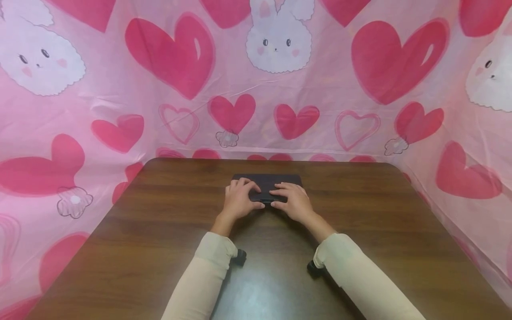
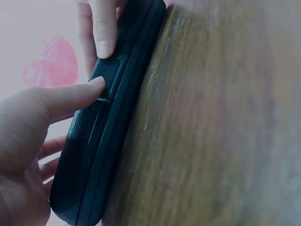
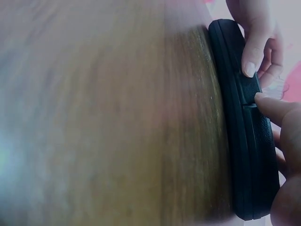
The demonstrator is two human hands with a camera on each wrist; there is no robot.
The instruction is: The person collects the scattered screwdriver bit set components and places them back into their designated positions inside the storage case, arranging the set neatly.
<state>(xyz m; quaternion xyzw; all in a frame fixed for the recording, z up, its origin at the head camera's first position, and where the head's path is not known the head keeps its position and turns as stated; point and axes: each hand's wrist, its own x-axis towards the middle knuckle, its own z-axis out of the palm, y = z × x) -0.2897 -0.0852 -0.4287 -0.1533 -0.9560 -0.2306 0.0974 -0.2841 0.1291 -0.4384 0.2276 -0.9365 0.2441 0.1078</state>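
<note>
A flat black hard case (image 1: 266, 181) with a grained surface lies closed on the wooden table. My left hand (image 1: 239, 198) holds its left part, fingers over the lid and thumb at the front edge. On the right part, my right hand (image 1: 297, 203) has the same hold. Seen from the left wrist, both thumbs touch the front of the case (image 2: 87, 141) near a small latch (image 2: 109, 77). The right wrist view shows the thumb tips close together on the front of the case (image 3: 256, 165), just apart. Some of the fingers are hidden behind the case.
The brown wooden table (image 1: 160, 231) extends around the case on all sides. Behind it and along both sides hangs a pink cloth (image 1: 264, 89) with hearts and rabbits. A small black device (image 1: 240, 258) sits at each sleeve cuff.
</note>
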